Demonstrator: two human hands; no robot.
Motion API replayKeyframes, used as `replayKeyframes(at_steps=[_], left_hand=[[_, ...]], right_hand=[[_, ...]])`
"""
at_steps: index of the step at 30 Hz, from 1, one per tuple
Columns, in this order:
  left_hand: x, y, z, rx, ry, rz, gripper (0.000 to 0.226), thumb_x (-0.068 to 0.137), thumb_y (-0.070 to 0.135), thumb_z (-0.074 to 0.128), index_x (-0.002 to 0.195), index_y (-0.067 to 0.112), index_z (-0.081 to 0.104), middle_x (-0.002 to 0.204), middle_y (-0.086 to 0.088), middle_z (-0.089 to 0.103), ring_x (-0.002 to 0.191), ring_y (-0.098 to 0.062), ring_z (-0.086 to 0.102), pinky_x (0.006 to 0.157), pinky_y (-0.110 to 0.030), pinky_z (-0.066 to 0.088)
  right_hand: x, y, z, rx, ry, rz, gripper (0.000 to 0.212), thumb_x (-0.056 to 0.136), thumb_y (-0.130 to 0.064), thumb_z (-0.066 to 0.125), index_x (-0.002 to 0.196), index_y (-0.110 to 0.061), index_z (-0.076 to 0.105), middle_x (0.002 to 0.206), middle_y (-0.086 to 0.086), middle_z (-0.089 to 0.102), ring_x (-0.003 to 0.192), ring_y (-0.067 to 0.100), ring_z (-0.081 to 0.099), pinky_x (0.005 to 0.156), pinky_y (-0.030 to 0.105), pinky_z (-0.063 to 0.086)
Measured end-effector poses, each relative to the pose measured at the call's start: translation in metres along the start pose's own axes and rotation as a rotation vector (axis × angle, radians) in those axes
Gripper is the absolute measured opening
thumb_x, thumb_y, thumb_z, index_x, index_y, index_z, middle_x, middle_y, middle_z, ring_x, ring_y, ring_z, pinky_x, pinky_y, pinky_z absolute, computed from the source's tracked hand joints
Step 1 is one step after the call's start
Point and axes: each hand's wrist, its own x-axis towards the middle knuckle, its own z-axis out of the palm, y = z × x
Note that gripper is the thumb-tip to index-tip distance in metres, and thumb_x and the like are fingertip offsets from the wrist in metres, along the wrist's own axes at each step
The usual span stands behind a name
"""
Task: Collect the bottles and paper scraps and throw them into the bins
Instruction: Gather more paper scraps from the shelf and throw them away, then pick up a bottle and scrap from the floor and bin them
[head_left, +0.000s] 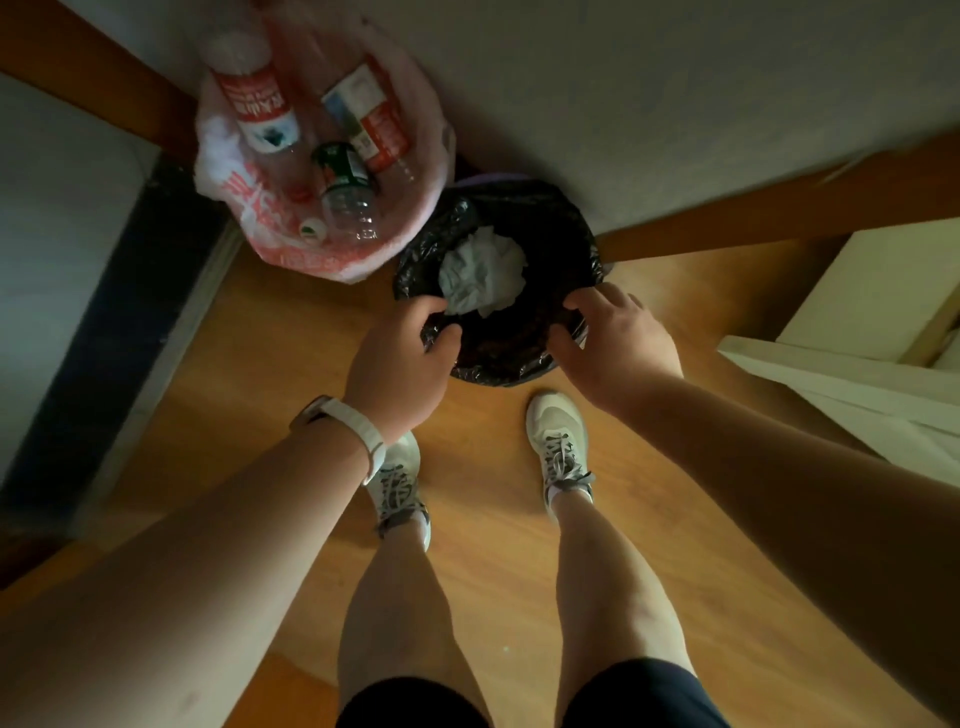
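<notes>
1. At the far left, a dark strip (104, 332) runs along the edge of the glossy brown wooden floor (291, 364).
2. Next to it, close to the wall, stands a bin lined with a pink-and-red printed plastic bag (223, 156), its mouth open. Clear plastic bottles lie inside: a red-and-white labelled bottle (260, 109) on the left, a second red-labelled bottle (374, 124) on the right, and a green-labelled bottle (345, 179) between them, lower down. A small white cap (311, 228) sits near the bag's front edge.
3. The person's left hand (397, 364), with a white watch strap (358, 431) on the wrist, reaches down to the second bin. Its fingers (421, 312) are curled over the near-left rim and grip the bag there.
4. That second bin, just beside the pink one, is lined with a crinkled black plastic bag (550, 218). A crumpled wad of white paper (480, 278) lies inside it, toward the left side, right by the left fingers.
5. Below the bin, two white lace-up trainers (558, 431) stand on the floor, the right toe just short of the black bag.
6. The right hand (618, 338) holds the near-right rim, its fingers (587, 304) bent over the black plastic and pinching it.
7. At the far right stands a piece of white panelled furniture (857, 291).
</notes>
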Motion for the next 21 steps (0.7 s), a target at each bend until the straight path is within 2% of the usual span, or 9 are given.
replayKeyframes(at_steps=[1,2,5,8,12,17,21], left_hand=[[-0.006,0.006,-0.011,0.025,0.011,0.041,0.037,0.098,0.032,0.054,0.133,0.020,0.056,0.102,0.008,0.056,0.075,-0.004,0.052,0.064,-0.019,0.036],[-0.011,0.011,-0.022,0.054,0.015,0.090,0.036,0.098,0.031,0.055,0.132,0.018,0.056,0.103,0.006,0.057,0.076,-0.007,0.051,0.067,-0.021,0.038],[-0.029,0.032,-0.057,0.152,0.017,0.240,0.037,0.095,0.027,0.059,0.130,0.014,0.058,0.127,-0.002,0.057,0.111,-0.016,0.055,0.090,-0.030,0.046],[-0.048,0.059,-0.096,0.247,0.024,0.362,0.042,0.092,0.025,0.062,0.131,0.010,0.058,0.132,-0.009,0.056,0.123,-0.024,0.051,0.101,-0.040,0.045],[-0.078,0.090,-0.147,0.374,0.041,0.464,0.049,0.089,0.032,0.057,0.133,0.009,0.055,0.133,-0.011,0.055,0.122,-0.032,0.051,0.099,-0.048,0.045],[-0.139,0.126,-0.199,0.553,0.091,0.526,0.048,0.088,0.038,0.057,0.133,0.020,0.054,0.136,-0.003,0.051,0.120,-0.029,0.049,0.093,-0.042,0.043],[-0.189,0.149,-0.232,0.508,0.157,0.587,0.045,0.088,0.034,0.060,0.129,0.017,0.057,0.137,-0.006,0.052,0.123,-0.031,0.048,0.097,-0.044,0.042]], right_hand=[[-0.006,-0.006,-0.012,-0.017,0.011,-0.021,0.043,0.092,-0.044,0.050,0.128,-0.021,0.056,0.125,0.002,0.057,0.114,0.027,0.052,0.084,0.037,0.045],[-0.012,-0.013,-0.024,-0.038,0.024,-0.043,0.043,0.093,-0.045,0.050,0.128,-0.021,0.056,0.125,0.002,0.057,0.115,0.028,0.052,0.087,0.037,0.044],[-0.034,-0.035,-0.065,-0.084,0.080,-0.093,0.044,0.094,-0.046,0.049,0.128,-0.019,0.056,0.126,0.002,0.057,0.118,0.028,0.051,0.093,0.039,0.041],[-0.059,-0.058,-0.104,-0.098,0.123,-0.116,0.045,0.093,-0.047,0.048,0.127,-0.019,0.056,0.126,0.003,0.056,0.118,0.028,0.051,0.095,0.039,0.039],[-0.099,-0.089,-0.146,-0.141,0.128,-0.142,0.047,0.092,-0.049,0.047,0.128,-0.020,0.056,0.130,0.001,0.055,0.119,0.027,0.050,0.098,0.042,0.039],[-0.162,-0.128,-0.200,-0.200,0.158,-0.138,0.051,0.090,-0.053,0.047,0.131,-0.023,0.054,0.133,0.000,0.052,0.123,0.027,0.047,0.099,0.042,0.039],[-0.217,-0.153,-0.235,-0.218,0.216,-0.104,0.050,0.090,-0.054,0.046,0.130,-0.023,0.054,0.134,0.000,0.052,0.125,0.026,0.046,0.102,0.041,0.036]])
